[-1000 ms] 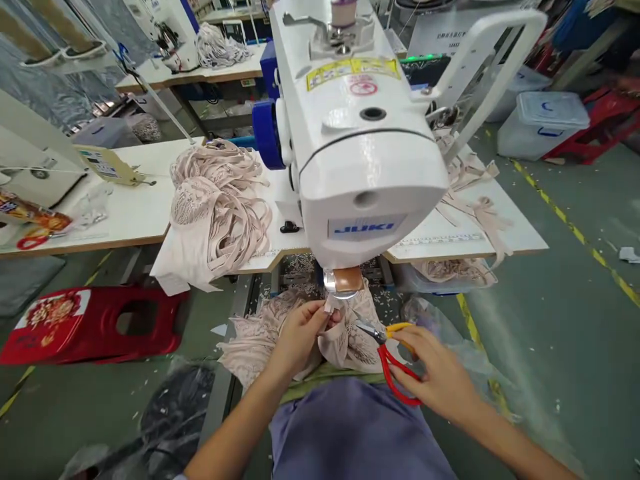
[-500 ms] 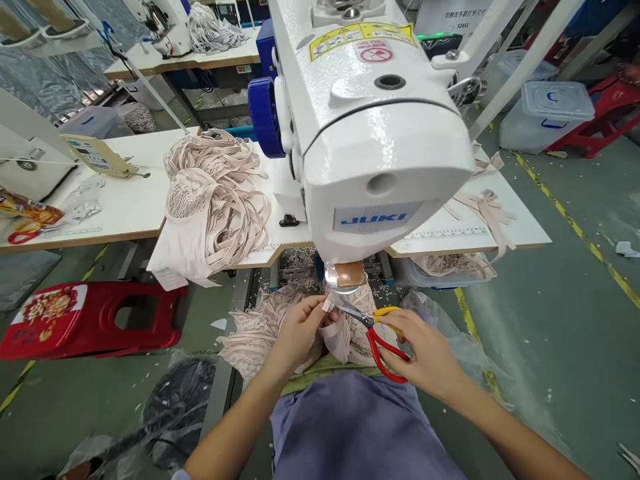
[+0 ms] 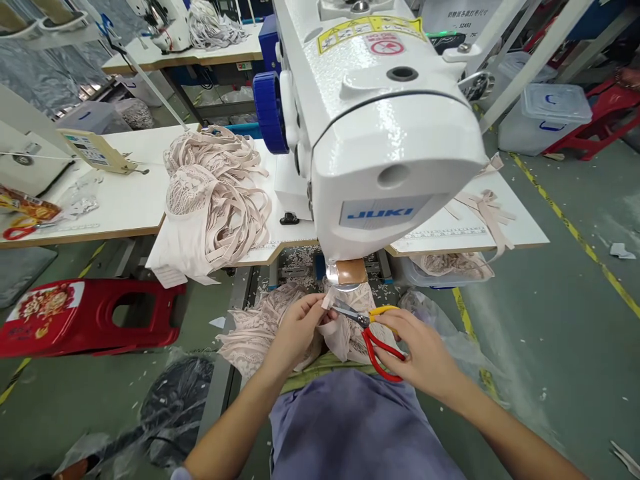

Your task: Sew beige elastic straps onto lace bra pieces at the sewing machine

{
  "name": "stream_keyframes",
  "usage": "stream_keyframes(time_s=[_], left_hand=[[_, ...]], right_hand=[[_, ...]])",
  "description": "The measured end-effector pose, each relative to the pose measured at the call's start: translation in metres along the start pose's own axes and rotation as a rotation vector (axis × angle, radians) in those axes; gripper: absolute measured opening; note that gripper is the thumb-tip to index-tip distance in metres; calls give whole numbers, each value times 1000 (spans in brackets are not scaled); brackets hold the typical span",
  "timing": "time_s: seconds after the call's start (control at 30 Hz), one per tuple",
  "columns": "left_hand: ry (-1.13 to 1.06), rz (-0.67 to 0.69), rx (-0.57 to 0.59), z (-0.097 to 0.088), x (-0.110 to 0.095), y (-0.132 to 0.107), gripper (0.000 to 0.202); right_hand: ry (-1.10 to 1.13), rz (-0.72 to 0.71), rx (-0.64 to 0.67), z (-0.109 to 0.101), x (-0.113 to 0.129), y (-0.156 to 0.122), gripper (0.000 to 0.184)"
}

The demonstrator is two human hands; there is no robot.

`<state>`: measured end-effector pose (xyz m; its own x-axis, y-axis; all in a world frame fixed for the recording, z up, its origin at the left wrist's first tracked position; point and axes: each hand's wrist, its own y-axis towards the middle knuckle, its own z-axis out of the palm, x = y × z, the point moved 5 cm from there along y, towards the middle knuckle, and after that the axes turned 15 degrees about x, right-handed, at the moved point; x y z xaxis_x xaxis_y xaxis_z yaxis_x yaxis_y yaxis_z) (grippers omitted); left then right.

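My left hand [image 3: 301, 327] pinches the end of a beige fabric strap [image 3: 327, 299] just below the sewing machine's head. In my right hand [image 3: 420, 343] is a pair of scissors [image 3: 369, 323] with one red and one yellow handle. Its blades point left, and their tips are at the strap beside my left fingertips; whether they touch it I cannot tell. Beige lace garments [image 3: 255, 327] lie bunched on my lap and under both hands. The white sewing machine [image 3: 395, 153] stands directly above, its needle area hidden behind the head.
More beige garments [image 3: 215, 200] are heaped on the white table [image 3: 135, 147] at left. Loose straps [image 3: 487, 210] hang over the table's right edge, above a plastic bin [image 3: 450, 270]. A red stool [image 3: 100, 317] is at my left. Boxes [image 3: 547, 113] stand at back right.
The camera view has shifted slightly. My right hand and the scissors have moved a little to the left; the left hand still pinches the strap.
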<state>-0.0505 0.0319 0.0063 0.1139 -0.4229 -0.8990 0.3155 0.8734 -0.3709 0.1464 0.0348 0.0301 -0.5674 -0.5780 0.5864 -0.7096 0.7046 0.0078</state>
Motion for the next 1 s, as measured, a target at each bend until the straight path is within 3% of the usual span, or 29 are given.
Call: stream_keyframes(time_s=[0.13, 0.27, 0.5, 0.7, 0.83, 1.0], left_hand=[[7, -1, 37, 2, -2, 1, 35], [167, 28, 74, 8, 0, 0, 31], [276, 64, 20, 2, 6, -2, 21], [276, 110, -10, -5, -2, -5, 34], [273, 59, 41, -2, -5, -3, 38], [344, 6, 57, -1, -7, -2, 35]], right_hand=[[-1, 26, 9, 9, -7, -7, 29], [30, 46, 14, 15, -9, -2, 30], [111, 103, 51, 11, -10, -3, 25], [255, 100, -105, 19, -19, -23, 29], [266, 81, -26, 31, -16, -15, 39], [282, 102, 0, 30, -12, 3, 33]])
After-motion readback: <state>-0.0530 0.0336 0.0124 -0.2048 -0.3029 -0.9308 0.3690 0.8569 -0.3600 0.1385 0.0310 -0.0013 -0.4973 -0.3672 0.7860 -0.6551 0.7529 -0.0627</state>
